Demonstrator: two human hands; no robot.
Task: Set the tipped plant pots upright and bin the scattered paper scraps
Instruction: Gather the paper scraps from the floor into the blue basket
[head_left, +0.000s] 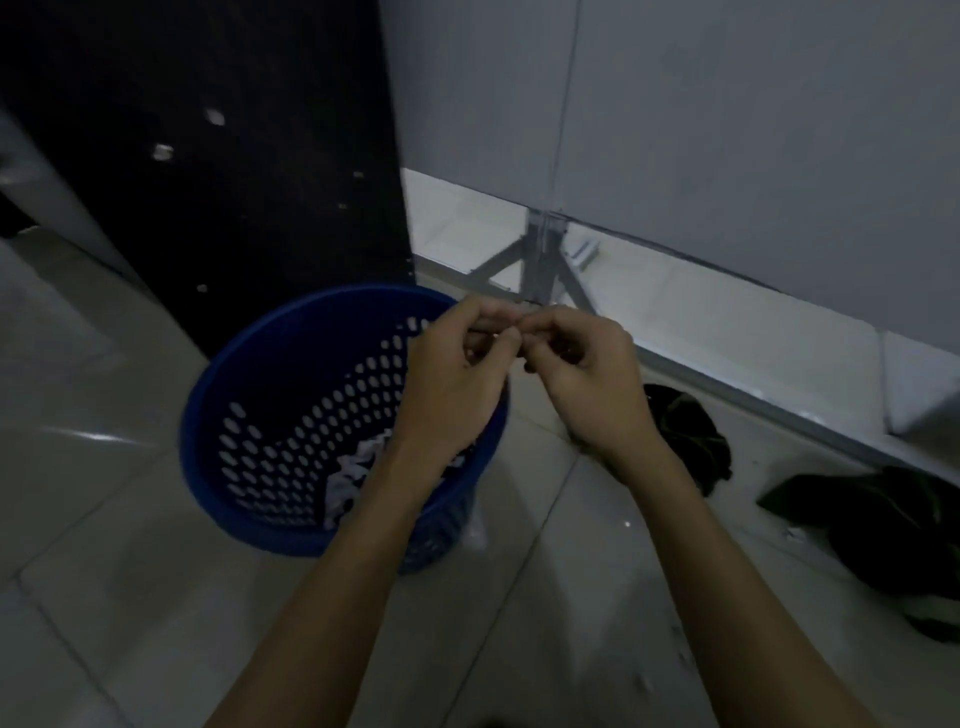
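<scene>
Scraps (358, 475) of white paper lie crumpled in the bottom of the blue bin (260, 374), heaped against its near right wall and partly hidden behind the left forearm. The bin stands upright on the pale tiled floor (104, 519), its wall pierced with rows of oval holes, and a tall black panel (218, 156) rises just behind it. Both hands meet above the bin's far right rim. The left hand (457, 374) is curled, its fingers (493, 317) bent in and its thumb drawn up to meet them; the right hand (587, 374) is curled the same way, and its fingertips (540, 322) touch those of the left. The two hands are pressed together at the tips in a tight pinch — something small may be caught between them, but the light is dim and the picture blurred there, so I cannot tell what, if anything, they hold. To the right of the right wrist a dark plant (685, 431) shows on the floor, its leaves spread low; whether its pot is upright or tipped cannot be made out. Farther right, near the frame edge, a second plant (883, 535) shows broad dark leaves sprawled across the tiles, apart from the first. Behind both runs a grey partition (753, 156), raised off the floor on a metal foot (540, 260) — a strip of brighter floor shows under it.
</scene>
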